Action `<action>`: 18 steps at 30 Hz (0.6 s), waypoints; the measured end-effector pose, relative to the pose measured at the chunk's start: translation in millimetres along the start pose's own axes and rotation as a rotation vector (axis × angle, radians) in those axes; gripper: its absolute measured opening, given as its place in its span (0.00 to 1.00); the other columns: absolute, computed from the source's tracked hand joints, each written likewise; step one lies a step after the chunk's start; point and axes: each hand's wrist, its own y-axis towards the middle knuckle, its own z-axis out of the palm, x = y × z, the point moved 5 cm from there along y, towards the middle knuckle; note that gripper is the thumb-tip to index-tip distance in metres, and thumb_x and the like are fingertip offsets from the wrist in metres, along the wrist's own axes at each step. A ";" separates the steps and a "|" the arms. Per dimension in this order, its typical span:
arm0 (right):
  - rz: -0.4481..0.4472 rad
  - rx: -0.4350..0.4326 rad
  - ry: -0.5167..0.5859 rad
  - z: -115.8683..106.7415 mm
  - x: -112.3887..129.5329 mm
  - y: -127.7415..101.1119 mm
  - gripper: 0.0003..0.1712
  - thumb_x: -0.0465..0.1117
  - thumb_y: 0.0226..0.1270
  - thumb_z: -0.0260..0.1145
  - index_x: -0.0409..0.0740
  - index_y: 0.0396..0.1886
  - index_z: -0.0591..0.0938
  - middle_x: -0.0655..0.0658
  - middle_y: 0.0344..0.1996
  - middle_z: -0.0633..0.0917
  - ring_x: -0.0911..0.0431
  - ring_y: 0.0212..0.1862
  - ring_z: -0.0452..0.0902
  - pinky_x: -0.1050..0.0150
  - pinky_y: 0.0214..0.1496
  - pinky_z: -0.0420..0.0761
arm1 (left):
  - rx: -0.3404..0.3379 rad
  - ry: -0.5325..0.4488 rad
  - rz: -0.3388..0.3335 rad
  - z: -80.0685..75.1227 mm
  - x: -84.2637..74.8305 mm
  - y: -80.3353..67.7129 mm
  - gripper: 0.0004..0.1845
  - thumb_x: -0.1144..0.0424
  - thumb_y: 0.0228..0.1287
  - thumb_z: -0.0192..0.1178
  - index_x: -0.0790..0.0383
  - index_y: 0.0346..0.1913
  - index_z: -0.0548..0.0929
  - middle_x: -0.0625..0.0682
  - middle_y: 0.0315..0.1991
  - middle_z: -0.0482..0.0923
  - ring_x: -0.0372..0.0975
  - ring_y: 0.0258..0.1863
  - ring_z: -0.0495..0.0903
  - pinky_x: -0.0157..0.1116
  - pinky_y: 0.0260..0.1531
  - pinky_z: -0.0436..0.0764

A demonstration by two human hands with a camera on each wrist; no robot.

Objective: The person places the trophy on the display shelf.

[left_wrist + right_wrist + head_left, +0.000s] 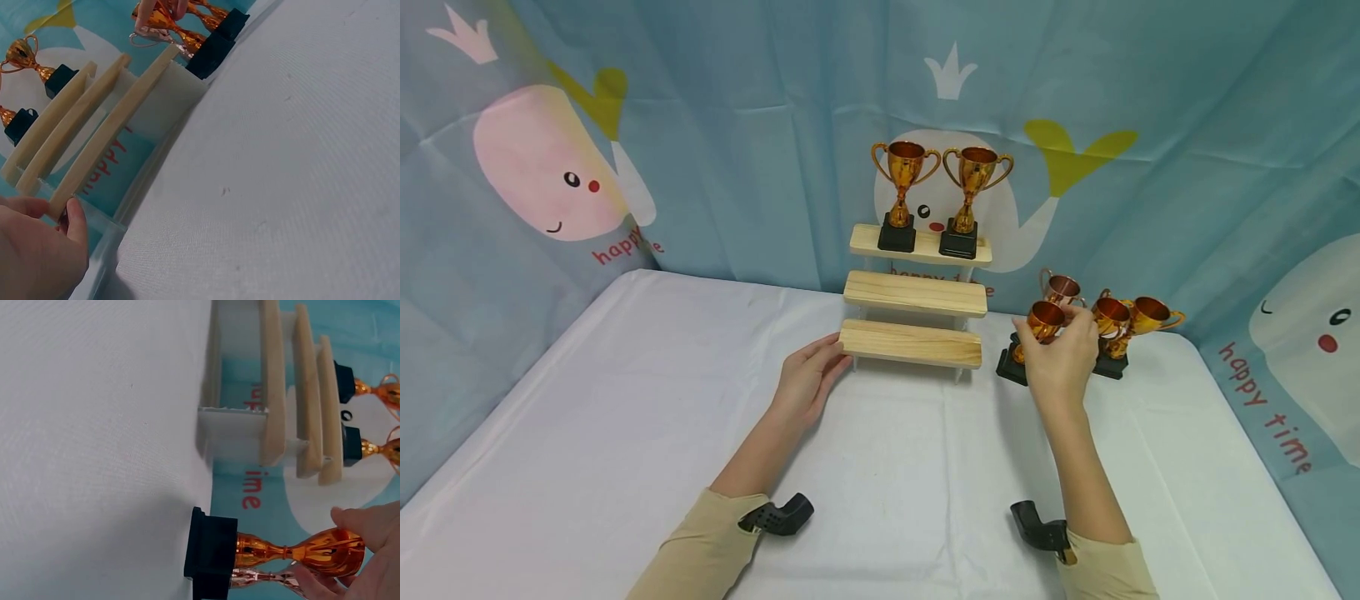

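Backdrop: blue cloth printed with whales and crowns hung behind a white-covered table (pixel 625 433).
Head view, stand: a three-step wooden riser (pixel 913 304) sat at twelve o'clock on the table, with two gold trophies (pixel 937 200) upright on its top step.
Head view, left hand: the left hand (pixel 808 379) lay at the eleven o'clock side, straight fingers touching the left end of the lowest step, grasping nothing.
Head view, right hand: the right hand (pixel 1060 354) at one o'clock pinched the near trophy (pixel 1043 323) by its cup; this stood in a tight cluster of four cups (pixel 1093 321) on black bases, just right of the riser.
Left wrist view: the thumb (pixel 76 220) rested against the end of the lowest plank (pixel 112 131); the right hand's fingers (pixel 145 12) showed far off on the cluster.
Right wrist view: the held trophy (pixel 300 547) stood on its black base (pixel 212 550) touching the cloth, a second one (pixel 262 580) pressed close behind it, its base hidden from this view.
Risk, neighbours: as I judged it, lifting the cup out of so crowded a group could catch a handle on the next trophy and topple it.
Risk, grip: a pinch high on the cup left the heavy base free to swing, so it might strike a step edge.
Risk, riser: the light stand could slide or tip if bumped, shaking the two on top; the left hand's touch alone might not hold it.
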 end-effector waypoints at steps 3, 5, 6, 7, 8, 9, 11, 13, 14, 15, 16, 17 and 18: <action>-0.016 -0.005 0.013 -0.8 1.4 0.4 0.35 0.41 0.74 0.72 0.26 0.68 0.68 0.25 0.64 0.73 0.32 0.67 0.69 0.39 0.66 0.81 | 0.009 0.001 0.012 -0.4 -0.2 -0.1 0.25 0.70 0.81 0.54 0.68 0.77 0.69 0.62 0.74 0.68 0.45 0.67 0.75 0.28 0.62 0.84; -0.022 0.003 0.022 -1.6 2.7 0.1 0.33 0.40 0.75 0.72 0.26 0.69 0.68 0.25 0.64 0.73 0.33 0.67 0.69 0.39 0.64 0.82 | 0.015 0.002 0.020 -0.9 -0.3 0.0 0.25 0.71 0.81 0.54 0.68 0.77 0.69 0.62 0.74 0.67 0.45 0.67 0.75 0.28 0.62 0.84; -0.025 0.011 0.021 -2.2 3.4 -0.2 0.33 0.40 0.75 0.71 0.26 0.69 0.68 0.25 0.65 0.73 0.32 0.67 0.68 0.39 0.64 0.82 | 0.018 0.004 0.024 -1.0 -0.5 0.0 0.25 0.71 0.81 0.54 0.69 0.77 0.69 0.62 0.74 0.67 0.45 0.67 0.75 0.28 0.62 0.84; -0.027 0.020 0.023 -2.7 4.0 -0.4 0.34 0.39 0.76 0.71 0.26 0.70 0.68 0.25 0.65 0.73 0.32 0.67 0.68 0.39 0.63 0.82 | 0.019 0.004 0.026 -1.2 -0.4 0.3 0.25 0.71 0.81 0.54 0.69 0.76 0.69 0.62 0.74 0.67 0.45 0.67 0.75 0.28 0.62 0.84; -0.029 0.030 0.022 -3.5 4.8 -0.9 0.34 0.39 0.76 0.71 0.26 0.70 0.68 0.25 0.65 0.73 0.32 0.67 0.68 0.39 0.63 0.82 | 0.022 0.009 0.029 -1.3 -0.4 0.5 0.25 0.71 0.81 0.54 0.69 0.77 0.69 0.63 0.74 0.67 0.45 0.66 0.75 0.28 0.62 0.84; -0.035 0.037 0.021 -4.3 5.6 -1.0 0.34 0.39 0.76 0.71 0.26 0.71 0.68 0.24 0.64 0.73 0.32 0.66 0.68 0.39 0.62 0.82 | 0.026 0.012 0.033 -1.5 -0.5 0.6 0.25 0.71 0.81 0.54 0.70 0.76 0.69 0.63 0.74 0.66 0.45 0.66 0.75 0.28 0.62 0.84; -0.049 0.046 0.011 -6.9 7.5 -2.0 0.33 0.38 0.75 0.71 0.25 0.71 0.69 0.24 0.63 0.74 0.32 0.65 0.69 0.39 0.60 0.82 | 0.029 0.021 0.037 -1.8 -0.5 1.2 0.25 0.71 0.81 0.54 0.70 0.76 0.69 0.63 0.74 0.67 0.45 0.66 0.76 0.29 0.62 0.84; -0.063 0.049 0.004 -10.0 9.7 -2.5 0.33 0.37 0.74 0.72 0.25 0.71 0.70 0.23 0.62 0.75 0.32 0.63 0.69 0.40 0.57 0.82 | 0.034 0.038 0.043 -2.1 -0.7 1.7 0.25 0.71 0.81 0.54 0.70 0.76 0.69 0.64 0.74 0.67 0.44 0.65 0.77 0.29 0.62 0.84; -0.071 0.050 -0.002 -11.6 10.9 -2.7 0.33 0.37 0.74 0.72 0.25 0.71 0.71 0.23 0.61 0.75 0.32 0.62 0.70 0.41 0.56 0.81 | 0.038 0.049 0.048 -2.1 -1.1 1.6 0.25 0.71 0.82 0.53 0.71 0.76 0.68 0.64 0.74 0.67 0.44 0.65 0.77 0.29 0.62 0.84; -0.078 0.052 -0.006 -13.2 12.1 -2.9 0.33 0.36 0.74 0.72 0.25 0.71 0.71 0.24 0.61 0.76 0.33 0.61 0.70 0.42 0.54 0.82 | 0.038 0.053 0.050 -2.2 -1.4 1.6 0.25 0.71 0.82 0.54 0.71 0.76 0.69 0.64 0.74 0.67 0.44 0.65 0.77 0.29 0.62 0.84; -0.084 0.054 -0.010 -15.0 13.4 -3.0 0.33 0.36 0.73 0.73 0.25 0.71 0.71 0.24 0.60 0.76 0.33 0.60 0.71 0.44 0.52 0.81 | 0.039 0.062 0.052 -2.3 -1.6 1.7 0.25 0.71 0.82 0.54 0.70 0.76 0.69 0.63 0.74 0.68 0.44 0.64 0.78 0.29 0.62 0.84; -0.094 0.056 -0.012 -16.8 14.9 -3.1 0.33 0.36 0.73 0.73 0.25 0.71 0.72 0.24 0.60 0.76 0.33 0.58 0.71 0.45 0.50 0.81 | 0.040 0.069 0.054 -2.5 -1.9 1.7 0.25 0.70 0.82 0.54 0.70 0.76 0.69 0.63 0.74 0.68 0.43 0.63 0.78 0.29 0.61 0.85; -0.101 0.063 -0.013 -18.2 16.5 -2.9 0.33 0.36 0.72 0.73 0.26 0.71 0.72 0.24 0.59 0.77 0.34 0.58 0.72 0.46 0.50 0.81 | 0.045 0.080 0.060 -2.5 -2.1 1.8 0.25 0.70 0.82 0.54 0.71 0.76 0.69 0.63 0.74 0.68 0.43 0.63 0.79 0.29 0.61 0.85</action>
